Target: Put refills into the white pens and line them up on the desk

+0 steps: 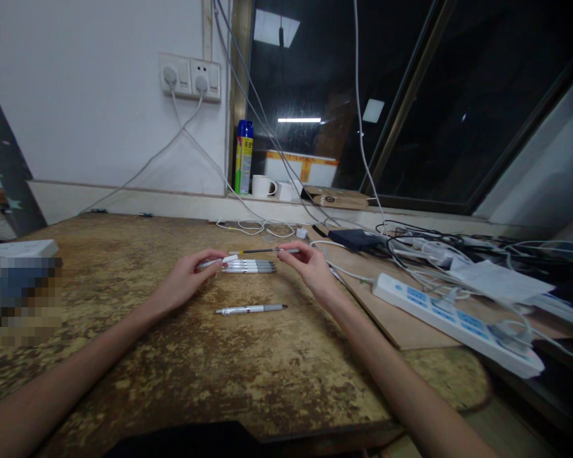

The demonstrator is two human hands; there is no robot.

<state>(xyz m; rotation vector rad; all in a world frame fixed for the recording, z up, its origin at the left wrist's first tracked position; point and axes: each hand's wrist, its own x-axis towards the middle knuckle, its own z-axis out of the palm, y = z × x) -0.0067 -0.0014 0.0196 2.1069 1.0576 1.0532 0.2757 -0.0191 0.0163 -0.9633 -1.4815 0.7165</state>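
My left hand [197,267] is closed on a white pen barrel [230,259], its end pointing right. My right hand [305,259] pinches the grey front section of a pen, from which a thin dark pen refill [255,251] with a yellowish end sticks out to the left. The refill's free end is close to the barrel, apparently apart from it. Just below, between both hands, several white and grey pens [251,266] lie side by side on the worn wooden table [248,362]. Closer to me lies a single whole pen [251,310], its tip to the right.
A white power strip [453,321] and tangled cables [415,248] occupy the right side, on a brown board [363,299]. Along the window sill stand a spray can [244,158] and a white mug [262,186]. A white box [21,249] sits at the left edge.
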